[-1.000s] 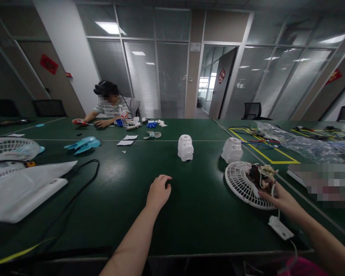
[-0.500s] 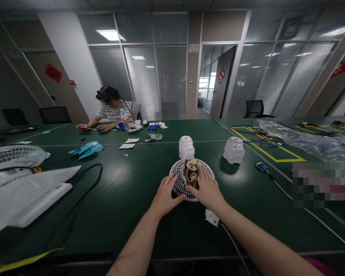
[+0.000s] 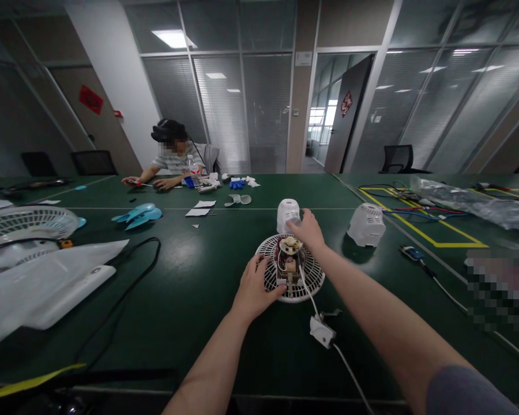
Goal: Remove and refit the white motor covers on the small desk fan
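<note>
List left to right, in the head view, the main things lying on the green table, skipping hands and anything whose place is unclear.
Left white grille → light-blue fan blades → white paper pieces → central round grille → right white housing → blue cord end.

The left forearm (image 3: 218, 351) is slanting up toward the near left side of the round white grille (image 3: 315, 278), its wrist running nearly straight. The left hand (image 3: 251, 294) is resting spread at the grille's left rim, its fingers bending over the edge and its thumb pointing rightward across the near part, well parted from them. The right forearm (image 3: 372, 300) is lying to the right of the grille, bare below a grey sleeve (image 3: 458, 392). Over the far right edge, the right hand (image 3: 311, 233) is holding its thumb apart from the fingers.
</note>
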The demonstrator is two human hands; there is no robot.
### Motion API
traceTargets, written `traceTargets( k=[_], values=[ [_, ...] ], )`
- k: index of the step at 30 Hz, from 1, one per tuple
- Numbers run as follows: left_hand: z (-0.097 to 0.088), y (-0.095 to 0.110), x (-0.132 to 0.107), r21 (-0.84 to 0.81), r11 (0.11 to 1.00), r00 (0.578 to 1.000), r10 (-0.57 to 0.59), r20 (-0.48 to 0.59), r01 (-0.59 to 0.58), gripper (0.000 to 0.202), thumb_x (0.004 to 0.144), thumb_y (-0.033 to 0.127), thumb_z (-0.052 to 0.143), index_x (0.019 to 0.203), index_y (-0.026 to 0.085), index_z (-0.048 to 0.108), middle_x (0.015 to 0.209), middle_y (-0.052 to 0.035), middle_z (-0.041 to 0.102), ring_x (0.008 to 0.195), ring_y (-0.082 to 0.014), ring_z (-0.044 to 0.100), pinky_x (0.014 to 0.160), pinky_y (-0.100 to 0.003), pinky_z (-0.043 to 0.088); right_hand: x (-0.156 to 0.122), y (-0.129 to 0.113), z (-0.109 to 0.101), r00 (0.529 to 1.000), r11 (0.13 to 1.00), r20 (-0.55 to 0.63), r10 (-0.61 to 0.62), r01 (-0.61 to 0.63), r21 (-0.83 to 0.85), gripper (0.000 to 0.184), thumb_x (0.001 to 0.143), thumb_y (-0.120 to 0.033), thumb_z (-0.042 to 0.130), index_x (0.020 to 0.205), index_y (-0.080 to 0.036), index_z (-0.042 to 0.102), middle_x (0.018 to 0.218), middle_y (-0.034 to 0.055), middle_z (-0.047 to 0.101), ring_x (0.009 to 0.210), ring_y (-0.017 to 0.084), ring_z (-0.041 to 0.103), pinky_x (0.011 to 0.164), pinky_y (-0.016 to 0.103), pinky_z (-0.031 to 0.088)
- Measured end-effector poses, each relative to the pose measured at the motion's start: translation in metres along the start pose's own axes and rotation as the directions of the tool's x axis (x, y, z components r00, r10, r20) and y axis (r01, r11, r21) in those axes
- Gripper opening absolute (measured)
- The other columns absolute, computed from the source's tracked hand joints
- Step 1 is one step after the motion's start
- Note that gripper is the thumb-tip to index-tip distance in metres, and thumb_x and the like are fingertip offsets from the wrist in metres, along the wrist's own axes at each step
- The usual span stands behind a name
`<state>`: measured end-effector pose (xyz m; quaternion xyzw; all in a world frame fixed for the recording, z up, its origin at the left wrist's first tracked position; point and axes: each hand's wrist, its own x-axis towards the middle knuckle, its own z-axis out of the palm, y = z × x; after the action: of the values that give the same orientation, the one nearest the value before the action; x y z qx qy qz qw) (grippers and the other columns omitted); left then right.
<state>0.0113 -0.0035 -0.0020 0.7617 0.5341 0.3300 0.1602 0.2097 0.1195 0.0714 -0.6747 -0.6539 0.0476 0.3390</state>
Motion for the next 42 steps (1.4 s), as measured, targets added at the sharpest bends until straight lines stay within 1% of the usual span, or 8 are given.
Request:
traceTargets(
  k=[3,11,18,23,27,31,36,42],
  values=[
    [0.001,-0.001,0.001,0.01,1.0,1.0,0.007,-0.004,-0.007,0.079,0.071,0.05,0.07,0.14,0.026,0.039,0.145,-0.0109,0.032,0.136,-0.0325,0.032,0.11,-0.049,0.031,0.019,-0.006,0.023,0.996,0.996,0.018,0.086,-0.085,-0.032,0.088,0.072,-0.06,0.063,0.134,-0.005,0.034,0.125,0.0249,0.052,0.112,0.034,0.055,0.089,0.041,0.044],
    [0.001,-0.003,0.003,0.015,1.0,1.0,0.015,-0.022,-0.015,0.078,0.071,0.051,0.07,0.138,0.027,0.041,0.144,-0.0104,0.033,0.135,-0.033,0.032,0.109,-0.051,0.033,0.024,-0.002,0.043,0.989,0.986,0.026,0.144,-0.141,-0.086,0.062,0.075,-0.054,0.062,0.118,-0.013,0.044,0.116,0.0194,0.055,0.106,0.033,0.06,0.086,0.041,0.046],
    [0.0,-0.004,0.003,-0.003,1.0,0.999,0.016,-0.041,-0.016,0.077,0.069,0.052,0.071,0.136,0.026,0.043,0.142,-0.0109,0.035,0.134,-0.0332,0.033,0.109,-0.051,0.033,0.018,-0.01,0.038,0.99,0.992,-0.051,0.128,-0.129,-0.014,0.062,0.076,-0.057,0.061,0.118,-0.014,0.045,0.119,0.0186,0.056,0.106,0.032,0.061,0.087,0.041,0.045],
    [-0.001,-0.003,0.001,0.0,1.0,0.999,0.021,-0.048,-0.021,0.075,0.07,0.053,0.07,0.135,0.026,0.045,0.141,-0.0118,0.036,0.134,-0.0336,0.034,0.108,-0.051,0.034,0.011,-0.008,0.009,0.977,0.986,-0.19,0.096,-0.068,0.15,0.065,0.082,-0.062,0.049,0.126,-0.015,0.041,0.124,0.0169,0.058,0.111,0.027,0.058,0.089,0.038,0.045],
    [-0.003,-0.001,0.0,0.008,1.0,0.998,0.015,-0.056,-0.014,0.072,0.071,0.055,0.068,0.134,0.026,0.046,0.14,-0.0118,0.037,0.132,-0.0338,0.034,0.106,-0.052,0.037,-0.015,-0.003,-0.026,0.949,0.966,-0.309,0.061,0.023,0.259,0.068,0.085,-0.061,0.044,0.134,-0.014,0.034,0.124,0.0161,0.059,0.108,0.024,0.059,0.088,0.036,0.047],
    [-0.005,0.001,0.001,0.034,0.999,0.996,0.032,-0.08,-0.029,0.07,0.071,0.056,0.069,0.131,0.025,0.049,0.136,-0.0111,0.041,0.129,-0.0328,0.037,0.105,-0.051,0.038,-0.069,-0.008,-0.054,0.918,0.937,-0.388,-0.08,0.201,0.284,0.077,0.083,-0.056,0.054,0.144,-0.017,0.027,0.123,0.0161,0.059,0.1,0.026,0.062,0.08,0.039,0.05],
    [-0.007,0.002,0.0,0.054,0.997,0.994,0.064,-0.093,-0.059,0.069,0.07,0.056,0.07,0.129,0.026,0.052,0.13,-0.0096,0.045,0.124,-0.0308,0.041,0.104,-0.049,0.039,-0.132,-0.022,-0.064,0.943,0.974,-0.244,-0.228,0.22,-0.059,0.094,0.081,-0.056,0.058,0.152,-0.016,0.011,0.121,0.0199,0.059,0.102,0.034,0.06,0.082,0.048,0.048],
    [-0.006,0.003,-0.004,0.061,0.996,0.993,0.069,-0.095,-0.064,0.067,0.072,0.054,0.07,0.13,0.026,0.05,0.131,-0.0098,0.045,0.125,-0.0309,0.04,0.103,-0.049,0.041,-0.15,-0.024,-0.049,0.955,0.945,-0.11,-0.274,0.246,-0.217,0.086,0.085,-0.059,0.05,0.151,-0.016,0.018,0.117,0.0182,0.063,0.098,0.033,0.062,0.082,0.047,0.047]
  ],
)
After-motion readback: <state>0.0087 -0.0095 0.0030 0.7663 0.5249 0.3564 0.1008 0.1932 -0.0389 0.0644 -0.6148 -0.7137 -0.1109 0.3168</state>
